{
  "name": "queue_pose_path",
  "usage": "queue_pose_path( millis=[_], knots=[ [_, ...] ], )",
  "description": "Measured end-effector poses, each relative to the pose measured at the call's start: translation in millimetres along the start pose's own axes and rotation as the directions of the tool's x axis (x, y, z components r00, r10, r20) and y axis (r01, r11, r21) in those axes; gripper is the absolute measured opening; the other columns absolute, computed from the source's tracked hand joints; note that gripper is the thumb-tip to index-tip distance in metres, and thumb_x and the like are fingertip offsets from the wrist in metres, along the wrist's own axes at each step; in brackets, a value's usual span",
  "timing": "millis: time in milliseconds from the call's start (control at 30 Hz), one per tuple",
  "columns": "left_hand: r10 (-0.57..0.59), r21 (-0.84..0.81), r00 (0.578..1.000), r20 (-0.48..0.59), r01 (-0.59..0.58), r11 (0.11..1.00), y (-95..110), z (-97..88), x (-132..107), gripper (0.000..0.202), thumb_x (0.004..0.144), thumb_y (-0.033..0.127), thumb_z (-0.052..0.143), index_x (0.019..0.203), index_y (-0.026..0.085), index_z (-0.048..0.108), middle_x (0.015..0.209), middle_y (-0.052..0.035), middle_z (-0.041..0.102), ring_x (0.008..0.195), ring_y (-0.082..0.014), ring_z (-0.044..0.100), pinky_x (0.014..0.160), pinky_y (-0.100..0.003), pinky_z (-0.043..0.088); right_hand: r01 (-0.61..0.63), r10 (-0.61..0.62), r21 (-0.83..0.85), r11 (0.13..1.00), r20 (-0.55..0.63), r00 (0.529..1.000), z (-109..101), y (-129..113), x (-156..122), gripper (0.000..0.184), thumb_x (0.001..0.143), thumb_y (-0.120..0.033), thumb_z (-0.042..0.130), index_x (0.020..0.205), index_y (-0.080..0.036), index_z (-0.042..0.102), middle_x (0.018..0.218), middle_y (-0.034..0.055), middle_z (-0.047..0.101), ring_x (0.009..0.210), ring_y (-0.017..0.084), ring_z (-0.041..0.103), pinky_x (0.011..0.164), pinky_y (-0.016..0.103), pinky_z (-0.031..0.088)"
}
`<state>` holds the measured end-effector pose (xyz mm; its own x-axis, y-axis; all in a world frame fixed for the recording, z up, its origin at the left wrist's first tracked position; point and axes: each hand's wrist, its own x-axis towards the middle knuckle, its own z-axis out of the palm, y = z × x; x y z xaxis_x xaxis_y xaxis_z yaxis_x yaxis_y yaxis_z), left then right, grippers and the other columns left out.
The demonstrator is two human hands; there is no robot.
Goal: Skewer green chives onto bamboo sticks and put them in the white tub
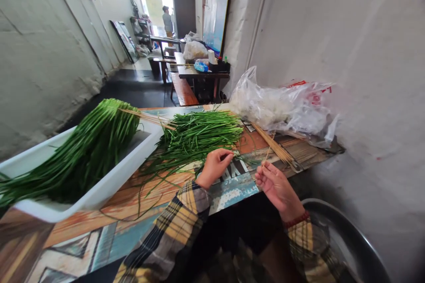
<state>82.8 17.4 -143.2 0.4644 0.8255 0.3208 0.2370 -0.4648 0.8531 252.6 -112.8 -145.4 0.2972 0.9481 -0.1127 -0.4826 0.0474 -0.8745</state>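
Note:
My right hand (275, 185) pinches a thin wooden skewer (267, 155) that points up and away from the fingertips. My left hand (215, 167) is closed beside the near edge of a pile of green garlic chives (206, 130); what its curled fingers hold, if anything, is hidden. A bundle of loose skewers (274, 146) lies on the table beyond my right hand. On the left, a white plastic tray (133, 172) holds a thick heap of skewered chives (89, 146), with skewer ends (149, 117) sticking out over its right rim.
Clear plastic bags (282, 106) with pale contents lie on the patterned table (126, 201) against the right wall. A metal basin (355, 234) stands low at the right. Farther off are another table (186, 68), a bench (186, 90) and a person (168, 22) near the doorway.

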Motion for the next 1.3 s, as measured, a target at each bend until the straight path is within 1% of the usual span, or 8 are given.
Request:
queue_pose_path(
  millis=[167, 367, 567, 700, 867, 967, 1100, 1300],
  knots=[
    [-0.046, -0.197, 0.996, 0.079, 0.061, 0.978, 7.1, 0.4, -2.5, 0.023, 0.083, 0.028, 0.054, 0.089, 0.012, 0.071, 0.077, -0.0056, 0.070, 0.069, -0.0134, 0.061, 0.062, -0.022, 0.048, -0.029, 0.025, 0.161, 0.987, 0.023, 0.999, 31.3, 0.6, 5.9, 0.018, 0.077, -0.027, 0.073, 0.086, -0.023, 0.058, 0.083, -0.0026, 0.070, 0.087, 0.014, 0.066, 0.076, 0.024, 0.051],
    [0.032, -0.324, 0.951, 0.307, 0.073, 0.943, 12.4, 0.2, -6.8, 0.026, 0.081, 0.034, 0.058, 0.076, 0.011, 0.067, 0.067, -0.0030, 0.062, 0.061, -0.0095, 0.053, 0.057, -0.019, 0.042, 0.103, -0.105, -0.054, 0.993, -0.045, 0.993, 42.0, 25.3, 17.1, 0.015, 0.078, -0.034, 0.069, 0.087, -0.026, 0.059, 0.103, -0.0016, 0.064, 0.099, 0.018, 0.060, 0.079, 0.028, 0.050],
    [0.011, -0.203, 0.978, 0.207, 0.031, 0.979, 10.5, 1.5, -7.1, 0.024, 0.084, 0.026, 0.052, 0.066, 0.012, 0.060, 0.062, 0.0006, 0.054, 0.059, -0.0084, 0.045, 0.056, -0.019, 0.036, 0.108, -0.122, -0.292, 0.950, -0.031, 0.992, 33.4, 41.2, 10.8, 0.016, 0.084, -0.041, 0.061, 0.093, -0.028, 0.061, 0.098, -0.0002, 0.065, 0.088, 0.017, 0.061, 0.069, 0.027, 0.048],
    [0.043, 0.015, 0.990, 0.138, -0.046, 0.999, 7.0, 2.4, -7.0, 0.024, 0.086, 0.021, 0.048, 0.064, 0.014, 0.055, 0.063, 0.0014, 0.051, 0.062, -0.0098, 0.043, 0.059, -0.022, 0.035, 0.135, -0.021, -0.584, 0.800, 0.198, 0.980, 32.5, 24.0, -3.5, 0.020, 0.089, -0.042, 0.053, 0.093, -0.026, 0.064, 0.076, -0.0002, 0.065, 0.063, 0.016, 0.058, 0.057, 0.028, 0.045],
    [0.109, 0.083, 0.960, 0.257, -0.134, 0.987, 5.8, 0.8, -7.6, 0.021, 0.086, 0.020, 0.049, 0.066, 0.015, 0.057, 0.064, 0.0018, 0.052, 0.063, -0.0100, 0.045, 0.061, -0.022, 0.033, 0.514, -0.389, -0.781, 0.353, 0.377, 0.840, 34.8, -6.3, 10.1, 0.013, 0.088, -0.034, 0.055, 0.093, -0.028, 0.066, 0.093, 0.0033, 0.069, 0.090, 0.024, 0.063, 0.085, 0.039, 0.046],
    [0.072, 0.090, 0.972, 0.224, -0.094, 0.992, 6.6, -0.6, -7.3, 0.023, 0.085, 0.020, 0.049, 0.064, 0.015, 0.057, 0.061, 0.0014, 0.052, 0.060, -0.0100, 0.044, 0.057, -0.022, 0.032, 0.548, -0.357, -0.807, 0.221, 0.456, 0.815, 27.9, -6.2, 24.6, 0.019, 0.086, -0.030, 0.055, 0.103, -0.028, 0.065, 0.096, 0.0047, 0.069, 0.088, 0.024, 0.064, 0.082, 0.040, 0.047],
    [0.049, 0.095, 0.982, 0.180, -0.067, 0.993, 5.7, -0.6, -6.7, 0.022, 0.083, 0.019, 0.051, 0.063, 0.014, 0.058, 0.063, 0.0007, 0.056, 0.062, -0.0104, 0.047, 0.058, -0.021, 0.033, 0.544, -0.222, -0.790, 0.283, 0.498, 0.838, 24.6, 9.9, 30.4, 0.017, 0.091, -0.030, 0.047, 0.091, -0.025, 0.063, 0.080, 0.0026, 0.068, 0.074, 0.020, 0.064, 0.069, 0.032, 0.046],
    [-0.001, 0.041, 0.992, -0.126, 0.006, 0.999, -1.3, -6.5, -0.1, 0.023, 0.088, 0.028, 0.048, 0.076, 0.014, 0.063, 0.074, -0.0024, 0.063, 0.071, -0.0129, 0.055, 0.066, -0.024, 0.041, 0.160, -0.047, -0.532, 0.832, 0.219, 0.975, 37.3, 24.6, 55.3, 0.025, 0.091, -0.045, 0.042, 0.092, -0.022, 0.051, 0.051, -0.0077, 0.051, 0.035, 0.008, 0.038, 0.038, 0.020, 0.026]
  ],
)
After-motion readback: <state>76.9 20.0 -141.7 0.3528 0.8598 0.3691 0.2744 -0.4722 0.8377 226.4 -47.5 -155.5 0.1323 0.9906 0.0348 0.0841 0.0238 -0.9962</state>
